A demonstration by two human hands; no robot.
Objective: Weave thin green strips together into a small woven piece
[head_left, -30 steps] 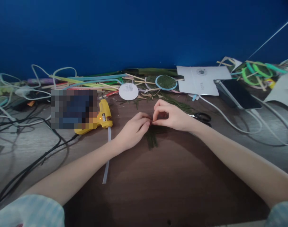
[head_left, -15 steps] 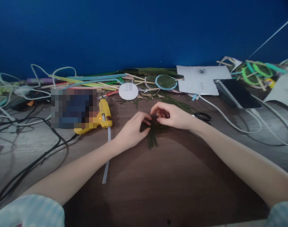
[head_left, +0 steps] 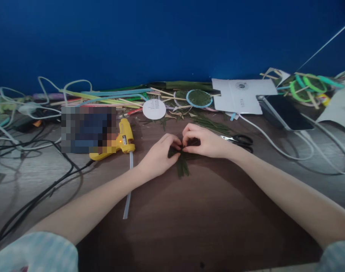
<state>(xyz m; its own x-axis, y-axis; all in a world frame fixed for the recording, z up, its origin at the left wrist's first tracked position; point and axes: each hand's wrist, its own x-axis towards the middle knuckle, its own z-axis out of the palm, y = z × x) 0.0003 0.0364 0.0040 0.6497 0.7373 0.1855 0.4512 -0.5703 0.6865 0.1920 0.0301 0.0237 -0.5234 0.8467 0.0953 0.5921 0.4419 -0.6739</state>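
Note:
Dark green leaf strips (head_left: 183, 168) lie crossed on the brown table, some of them pointing toward me. My left hand (head_left: 162, 155) pinches the strips from the left, thumb and fingers closed on them. From the right, my right hand (head_left: 202, 141) has its thumb and fingertips closed on the strips at the crossing. The two sets of fingertips nearly meet, and the middle of the strips is partly hidden between them. Black-handled scissors (head_left: 242, 140) rest just right of my right hand.
A yellow glue gun (head_left: 125, 138) with a clear glue stick (head_left: 129, 189) lies left of my hands. Behind are a white paper disc (head_left: 154, 109), a blue-rimmed green disc (head_left: 199, 98), a white card (head_left: 243, 96), a phone (head_left: 288, 112) and tangled cables (head_left: 73, 160).
My right hand has shifted slightly down, its thumb and fingertips drawing together on the leaf strips. More of the scissors shows. My left hand has stayed in place.

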